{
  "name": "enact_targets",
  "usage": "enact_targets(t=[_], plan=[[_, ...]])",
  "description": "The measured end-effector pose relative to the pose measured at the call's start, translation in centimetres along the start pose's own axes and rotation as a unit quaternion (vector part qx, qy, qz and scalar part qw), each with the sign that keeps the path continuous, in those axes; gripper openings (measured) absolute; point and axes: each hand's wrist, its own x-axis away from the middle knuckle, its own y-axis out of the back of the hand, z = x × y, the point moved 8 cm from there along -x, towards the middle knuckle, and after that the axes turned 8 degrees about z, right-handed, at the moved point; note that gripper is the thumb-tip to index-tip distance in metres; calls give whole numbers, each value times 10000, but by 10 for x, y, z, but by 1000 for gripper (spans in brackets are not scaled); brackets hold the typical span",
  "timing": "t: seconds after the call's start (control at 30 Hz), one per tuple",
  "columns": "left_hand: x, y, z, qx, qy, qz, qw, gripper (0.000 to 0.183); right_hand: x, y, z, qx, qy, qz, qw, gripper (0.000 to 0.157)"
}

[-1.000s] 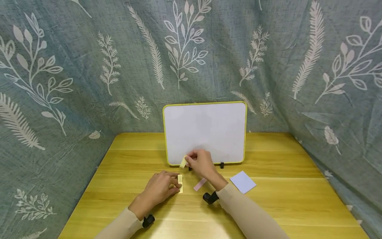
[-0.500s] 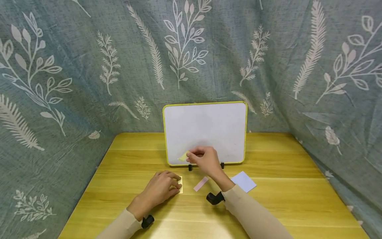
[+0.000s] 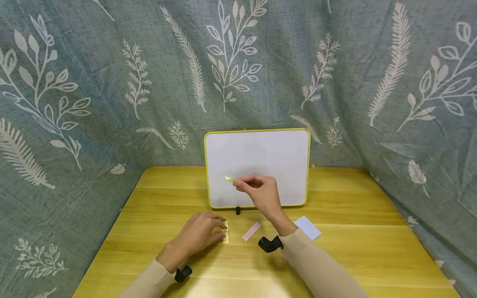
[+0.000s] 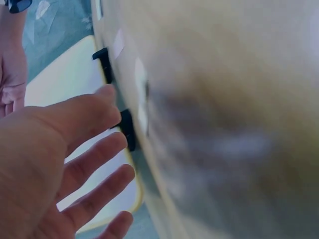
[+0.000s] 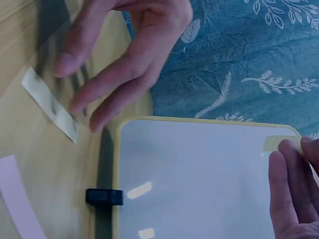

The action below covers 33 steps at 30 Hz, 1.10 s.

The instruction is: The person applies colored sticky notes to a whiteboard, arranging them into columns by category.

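In the head view, my right hand (image 3: pixel 262 193) pinches a small yellow sticky note (image 3: pixel 228 178) by one end between thumb and fingers. The note is raised in front of the whiteboard (image 3: pixel 257 151), its free end pointing left. My left hand (image 3: pixel 200 232) is low over the table, fingers relaxed and a little bent. Right by its fingertips lies a narrow yellow sticky note pad (image 3: pixel 225 236), partly covered by them. The right wrist view shows this pad (image 5: pixel 50 105) flat on the wood, just under the left fingers, which hold nothing.
A pink paper strip (image 3: pixel 251 231) lies between the hands. To the right is a pale lilac square of paper (image 3: pixel 308 227), partly behind the right forearm. The yellow-framed board stands upright on black feet (image 3: pixel 238 210) near the table's back, before a leaf-patterned cloth (image 3: pixel 167 82).
My right hand has lifted the yellow note up and slightly right, from the board's bottom edge to in front of its white face. My left hand has barely moved.
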Motion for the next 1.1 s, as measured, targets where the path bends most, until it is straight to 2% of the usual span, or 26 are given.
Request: enact_targets(t=[0.2,0.37,0.47,0.6,0.7,0.83,1.1], plan=[[-2,37,4,22,-63,-897,9959,14,-9,0,12,205,444,-215,9986,13],[-4,76,16,170,129,-1792,9836,16,-19,-3,19,269,878,-409,9949,15],[-10,100,28,483,310,-2307,9713,19,-25,-5,25,381,1197,-561,9905,15],[-19,131,47,992,525,-3015,9468,21,-34,-13,34,575,1672,-682,9819,17],[-28,149,58,1121,622,-3422,9308,24,-41,-19,39,784,1964,-730,9747,16],[-41,164,68,1182,726,-3617,9219,33,-49,-24,43,1177,2210,-835,9645,16],[-71,179,77,1476,785,-3468,9229,40,-61,-31,52,1926,2508,-937,9440,16]])
